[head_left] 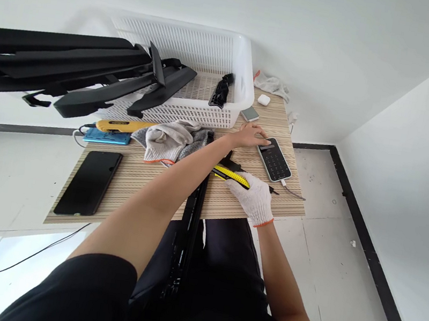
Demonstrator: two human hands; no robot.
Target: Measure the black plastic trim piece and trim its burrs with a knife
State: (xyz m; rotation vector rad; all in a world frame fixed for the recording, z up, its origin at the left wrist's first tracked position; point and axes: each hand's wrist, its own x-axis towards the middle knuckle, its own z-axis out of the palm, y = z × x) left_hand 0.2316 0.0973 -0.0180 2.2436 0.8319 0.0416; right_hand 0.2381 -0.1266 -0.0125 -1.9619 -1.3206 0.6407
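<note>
My bare left hand [251, 135] reaches across to the right, fingers stretched out. Its fingertips touch the upper left part of a phone [274, 159] whose lit screen shows a keypad. A charging cable [291, 191] is plugged into that phone's lower end. In a white knit glove, my right hand [253, 195] is closed around a yellow and black utility knife [232, 175]. A long black plastic strip [191, 216] runs from the table down over my lap, passing partly under my left forearm. Black pieces lie beside the knife, partly hidden.
A white basket [248, 76] at the back holds long black plastic parts [91, 65] that jut out leftward. Grey-white gloves [168, 141], a yellow-handled tool [122, 125], a blue case [108, 136] and a dark phone [89, 183] lie on the striped table [128, 190]. A wall stands behind.
</note>
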